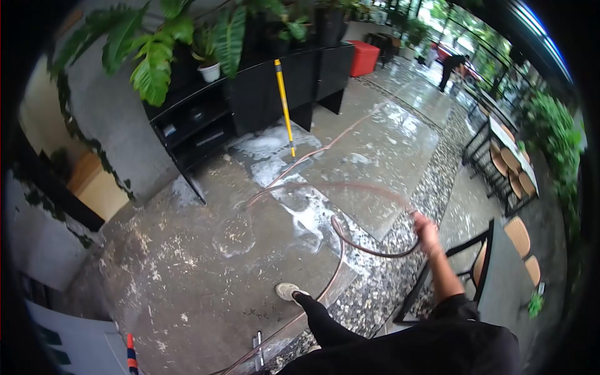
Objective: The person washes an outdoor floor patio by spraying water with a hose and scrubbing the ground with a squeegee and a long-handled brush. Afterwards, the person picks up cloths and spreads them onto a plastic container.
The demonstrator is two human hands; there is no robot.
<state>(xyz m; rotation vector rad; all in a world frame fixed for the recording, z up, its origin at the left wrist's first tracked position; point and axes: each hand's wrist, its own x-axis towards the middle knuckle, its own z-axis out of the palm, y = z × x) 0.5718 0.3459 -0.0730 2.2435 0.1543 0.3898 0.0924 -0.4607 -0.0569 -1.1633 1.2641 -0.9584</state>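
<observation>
head view: the right hand (pixel 426 232), toward four o'clock, has its fingers wrapped round a reddish hose (pixel 378 254); the left hand is out of frame. the hose loops over the wet floor (pixel 187 281) near centre, blurred toward nine o'clock from the hand, and passes near the shoe (pixel 288 291) at six o'clock. a firm grip, with slack guided clear of shoe and yellow pole (pixel 285 106) at twelve o'clock, should prevent snags.
</observation>
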